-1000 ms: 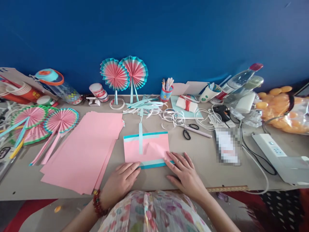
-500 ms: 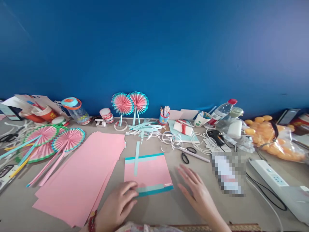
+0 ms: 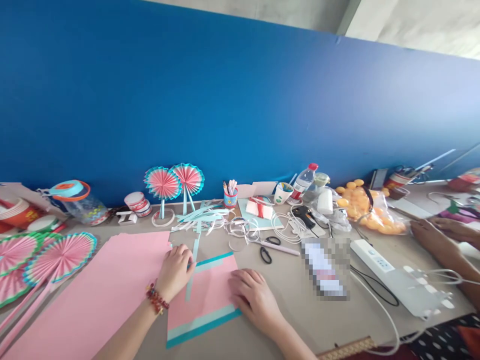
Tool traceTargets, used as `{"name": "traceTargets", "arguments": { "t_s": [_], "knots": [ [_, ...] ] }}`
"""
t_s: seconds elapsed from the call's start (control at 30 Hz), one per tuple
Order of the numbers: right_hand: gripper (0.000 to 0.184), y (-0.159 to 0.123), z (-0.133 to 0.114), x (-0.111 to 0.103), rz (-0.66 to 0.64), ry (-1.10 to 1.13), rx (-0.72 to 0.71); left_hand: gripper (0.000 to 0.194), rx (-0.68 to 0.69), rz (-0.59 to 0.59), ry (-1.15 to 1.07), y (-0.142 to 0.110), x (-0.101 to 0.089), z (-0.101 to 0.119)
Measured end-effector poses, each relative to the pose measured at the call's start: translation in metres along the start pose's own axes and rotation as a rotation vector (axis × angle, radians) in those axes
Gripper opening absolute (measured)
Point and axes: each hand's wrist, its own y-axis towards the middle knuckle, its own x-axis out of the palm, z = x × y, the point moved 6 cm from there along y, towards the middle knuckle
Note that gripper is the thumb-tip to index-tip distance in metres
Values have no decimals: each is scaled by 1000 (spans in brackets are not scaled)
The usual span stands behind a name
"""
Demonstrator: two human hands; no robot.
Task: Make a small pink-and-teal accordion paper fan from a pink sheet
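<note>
A pink sheet [image 3: 212, 287] with teal and pale blue bands along two edges lies tilted on the table. A pale blue paper strip [image 3: 195, 246] runs across its upper left part and past its top edge. My left hand [image 3: 175, 270], wearing a beaded bracelet, is at the sheet's left side beside the strip. Its fingers are curled together; their tips and anything between them are hidden. My right hand [image 3: 257, 300] rests on the sheet's right edge, fingers slightly bent and a little apart, holding nothing visible.
Large pink sheets [image 3: 112, 285] lie at left, near pleated paper fans [image 3: 60, 257]. Scissors [image 3: 267, 254], paper strips [image 3: 206, 216], a glue gun [image 3: 303, 216] and a power strip [image 3: 373, 255] lie beyond and to the right. Another person's hands [image 3: 435, 240] are at far right.
The view has swung right, bringing another person's hands into sight. My left hand has moved up along the sheet's left side; my right hand has come onto its right edge. The sheet appears more tilted.
</note>
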Motion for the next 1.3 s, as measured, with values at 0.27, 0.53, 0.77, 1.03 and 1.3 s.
{"name": "traceTargets", "arguments": {
  "t_s": [0.27, 0.53, 0.77, 1.03, 1.3],
  "knots": [
    [22, 0, 4, 3, 24, 20, -25, 22, -12, -94, 96, 20, -4, 9],
    [26, -2, 8, 6, 54, -4, -43, 9, 31, -133, 76, 37, -1, 9],
    [27, -2, 7, 4, 70, -18, -62, 12, 78, -130, 15, 39, 2, 15],
    [29, -2, 6, 3, 68, -39, -74, 20, 135, -32, -21, 48, -14, 15],
    [32, -1, 7, 3, 46, -44, -71, 18, 201, 35, -92, 51, -5, 17]
  ]
}}
